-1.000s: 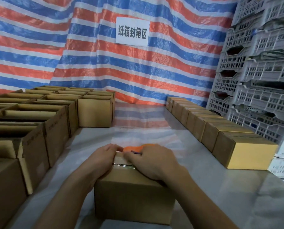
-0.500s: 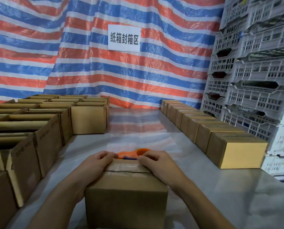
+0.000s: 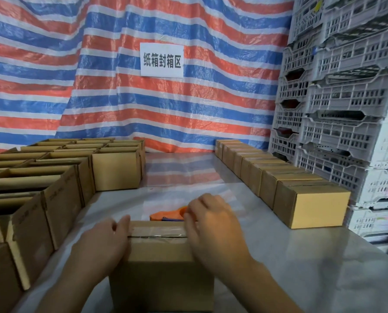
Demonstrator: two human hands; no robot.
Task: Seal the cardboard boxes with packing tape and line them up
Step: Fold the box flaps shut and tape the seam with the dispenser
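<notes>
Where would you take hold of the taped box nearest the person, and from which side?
Grip the box by its two end walls, one palm from the left and one from the right. Its top is taped flat, leaving no flap to pinch, and both ends stand free.

Packing warehouse: rows of cardboard boxes (image 3: 310, 202), stacked plastic crates (image 3: 346, 105), tarpaulin wall (image 3: 98, 86).

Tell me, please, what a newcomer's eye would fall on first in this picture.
The red, white and blue striped tarp fills the back wall, with a white sign at its centre. In the foreground the left hand and right hand are on the two ends of a taped box on the table, with an orange dispenser just behind it. Sealed boxes line the right edge, and open boxes crowd the left.
</notes>
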